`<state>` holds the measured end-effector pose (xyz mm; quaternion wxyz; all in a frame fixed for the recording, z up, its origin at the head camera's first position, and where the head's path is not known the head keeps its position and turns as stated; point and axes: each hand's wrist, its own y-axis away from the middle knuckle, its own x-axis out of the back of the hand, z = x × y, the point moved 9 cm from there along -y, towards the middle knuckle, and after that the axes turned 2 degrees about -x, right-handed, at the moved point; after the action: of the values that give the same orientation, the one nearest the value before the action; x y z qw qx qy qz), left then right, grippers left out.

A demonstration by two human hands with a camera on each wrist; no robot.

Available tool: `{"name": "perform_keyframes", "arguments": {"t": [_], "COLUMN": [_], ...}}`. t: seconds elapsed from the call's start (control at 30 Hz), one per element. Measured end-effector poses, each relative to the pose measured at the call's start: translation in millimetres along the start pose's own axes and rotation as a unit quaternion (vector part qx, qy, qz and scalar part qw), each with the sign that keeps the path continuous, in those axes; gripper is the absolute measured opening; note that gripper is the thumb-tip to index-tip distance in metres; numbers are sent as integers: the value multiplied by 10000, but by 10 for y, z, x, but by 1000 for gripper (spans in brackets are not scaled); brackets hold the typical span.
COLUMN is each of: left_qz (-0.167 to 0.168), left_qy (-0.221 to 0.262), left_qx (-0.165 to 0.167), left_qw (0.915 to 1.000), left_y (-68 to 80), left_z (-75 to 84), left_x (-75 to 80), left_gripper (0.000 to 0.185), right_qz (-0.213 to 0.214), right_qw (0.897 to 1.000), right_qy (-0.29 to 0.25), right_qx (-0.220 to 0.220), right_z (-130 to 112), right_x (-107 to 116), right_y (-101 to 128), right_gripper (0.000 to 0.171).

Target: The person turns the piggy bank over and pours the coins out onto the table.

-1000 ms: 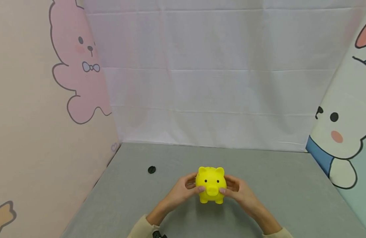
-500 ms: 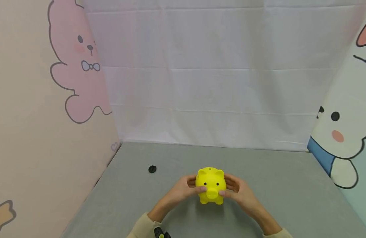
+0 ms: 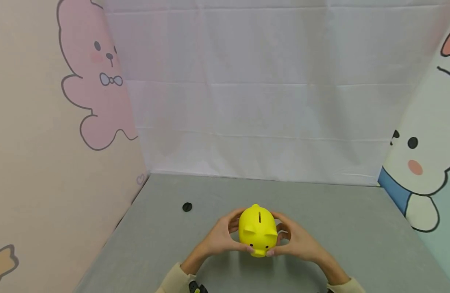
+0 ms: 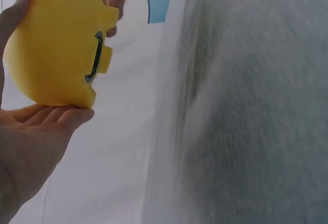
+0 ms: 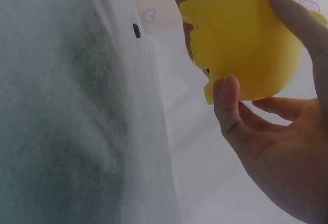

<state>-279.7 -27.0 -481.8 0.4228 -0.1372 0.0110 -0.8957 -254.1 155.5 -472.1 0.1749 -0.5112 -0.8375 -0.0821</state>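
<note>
On the grey table (image 3: pixel 338 228) — one yellow piggy bank (image 3: pixel 258 230) (tipped forward), gripped by left hand (image 3: pixel 219 238) and right hand (image 3: pixel 297 241); one black cap (image 3: pixel 187 207).

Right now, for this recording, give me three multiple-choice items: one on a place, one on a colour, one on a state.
1. Where does the small black disc lie?
A. on the grey table, left of the hands
B. on top of the pig
C. in the right hand

2. What colour is the piggy bank?
A. pink
B. yellow
C. blue

3. How is the piggy bank held?
A. standing alone, untouched
B. gripped by one hand only
C. between both hands, tipped snout-down

Key: 1 A, the head view shows the disc on the table apart from the hands. 2 B, every view shows yellow. 3 C, the left hand and right hand cup its sides, with the slot facing up.
</note>
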Motion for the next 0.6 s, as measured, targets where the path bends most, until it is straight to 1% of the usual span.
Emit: {"name": "perform_keyframes", "arguments": {"t": [0.17,0.37,0.43,0.6], "left_qz": [-72,-102,-83,-37], "left_qy": [-503,-936,-1022,-1029], "left_qx": [-33,-292,-356,-417], "left_qw": [9987,9951,9941,9938], "left_y": [22,8,4,6], "left_z": [35,56,50,43], "left_x": [13,-1,-6,-11], "left_gripper": [104,110,111,113], "right_qz": [243,424,453,551], "right_qw": [9983,9955,9945,9917], "right_qy": [384,629,731,937], "right_qx": [376,568,602,686], "right_z": [-78,-71,-64,-58], "right_x": [1,-10,-14,-15], "right_y": [14,12,10,8], "right_gripper": [103,109,110,108]}}
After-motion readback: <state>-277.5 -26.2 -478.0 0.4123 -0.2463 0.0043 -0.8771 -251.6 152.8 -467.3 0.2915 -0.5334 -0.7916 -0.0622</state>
